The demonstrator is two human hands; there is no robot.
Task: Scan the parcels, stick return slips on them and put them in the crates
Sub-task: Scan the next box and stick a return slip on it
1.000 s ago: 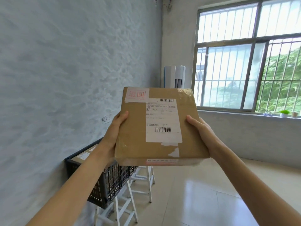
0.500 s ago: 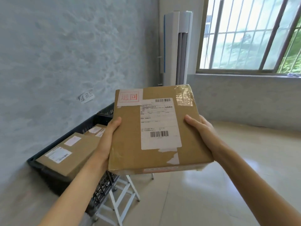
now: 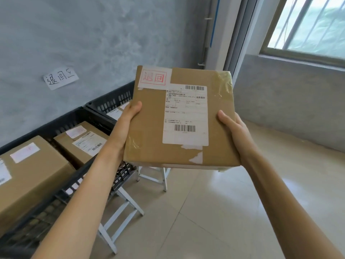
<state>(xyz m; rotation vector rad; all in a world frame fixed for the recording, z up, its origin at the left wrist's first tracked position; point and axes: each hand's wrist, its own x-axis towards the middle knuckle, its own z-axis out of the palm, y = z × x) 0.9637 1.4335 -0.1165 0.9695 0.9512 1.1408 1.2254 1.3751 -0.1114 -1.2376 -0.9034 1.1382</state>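
I hold a flat brown cardboard parcel in the air in front of me. It carries a white shipping label and a white return slip with red characters at its top left corner. My left hand grips its left edge and my right hand grips its right edge. Below and to the left, a black crate holds two labelled parcels, and a second black crate behind it holds another. The held parcel hangs to the right of both crates.
The crates rest on white folding stands along a blue-grey wall with a handwritten paper sign. A tall white air conditioner stands in the corner beside a barred window. Pale tiled floor lies to the right.
The view has tilted down and come closer to the crates, so more of them and their parcels shows. Both hands keep the same grip on the parcel.
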